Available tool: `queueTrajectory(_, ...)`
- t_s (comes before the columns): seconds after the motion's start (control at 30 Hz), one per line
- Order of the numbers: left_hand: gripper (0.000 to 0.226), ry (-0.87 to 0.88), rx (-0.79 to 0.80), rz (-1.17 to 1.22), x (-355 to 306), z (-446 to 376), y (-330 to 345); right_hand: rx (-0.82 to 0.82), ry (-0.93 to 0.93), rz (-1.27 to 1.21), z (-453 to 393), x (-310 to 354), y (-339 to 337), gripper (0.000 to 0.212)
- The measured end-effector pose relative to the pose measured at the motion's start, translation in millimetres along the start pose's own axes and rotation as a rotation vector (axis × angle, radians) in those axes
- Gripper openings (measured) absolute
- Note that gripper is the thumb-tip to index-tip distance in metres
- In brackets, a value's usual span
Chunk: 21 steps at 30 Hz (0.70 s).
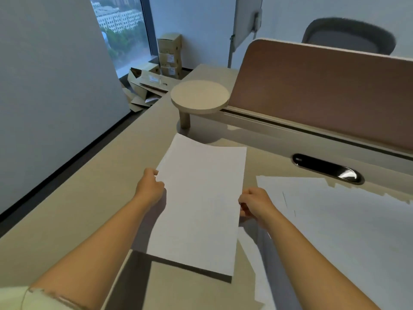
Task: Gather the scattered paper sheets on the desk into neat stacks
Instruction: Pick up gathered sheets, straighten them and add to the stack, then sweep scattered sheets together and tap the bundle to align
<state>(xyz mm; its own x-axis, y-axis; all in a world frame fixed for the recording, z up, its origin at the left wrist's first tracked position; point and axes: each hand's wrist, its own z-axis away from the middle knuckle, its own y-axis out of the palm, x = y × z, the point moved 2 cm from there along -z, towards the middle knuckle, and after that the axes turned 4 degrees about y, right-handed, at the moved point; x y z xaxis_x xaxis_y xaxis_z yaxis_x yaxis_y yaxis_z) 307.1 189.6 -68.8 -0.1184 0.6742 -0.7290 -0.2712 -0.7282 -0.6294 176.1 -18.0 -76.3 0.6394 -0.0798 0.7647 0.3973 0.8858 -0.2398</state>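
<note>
We held a white paper sheet (199, 202) above the beige desk (93, 198), our left hand (150, 186) pinching its left edge and our right hand (254, 203) curled round its right edge, the near end casting a dark shadow on the desktop below. More loose sheets (348, 220) lay spread over the desk to the right, overlapping one another, just in front of the black cable slot (326, 167). Beyond the held sheet stood a small round shelf (200, 96) on a post, beside the brown divider panel (324, 95).
</note>
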Motion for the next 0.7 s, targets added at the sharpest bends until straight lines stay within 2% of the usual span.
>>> queueTrajectory(0.23, 0.043, -0.001, 0.008, -0.103, 34.4, -38.7, -0.8, -0.021, 0.069, -0.045, -31.8, -15.9, 40.9, 0.042)
queueTrajectory(0.37, 0.040, 0.036, -0.017, -0.073, 33.9, -34.8, 1.4, -0.062, 0.048, -0.046, -31.0, -14.7, 35.4, 0.032)
queueTrajectory(0.47, 0.036, 0.071, -0.006, -0.018, 16.4, -20.5, 7.5, -0.090, 0.043, -0.082, -20.3, -10.4, 15.5, 0.026)
queueTrajectory(0.7, 0.034, 0.186, 0.211, 0.046, -53.4, 58.2, 70.6, -0.169, -0.043, -0.116, 38.1, -30.9, -76.7, 0.013)
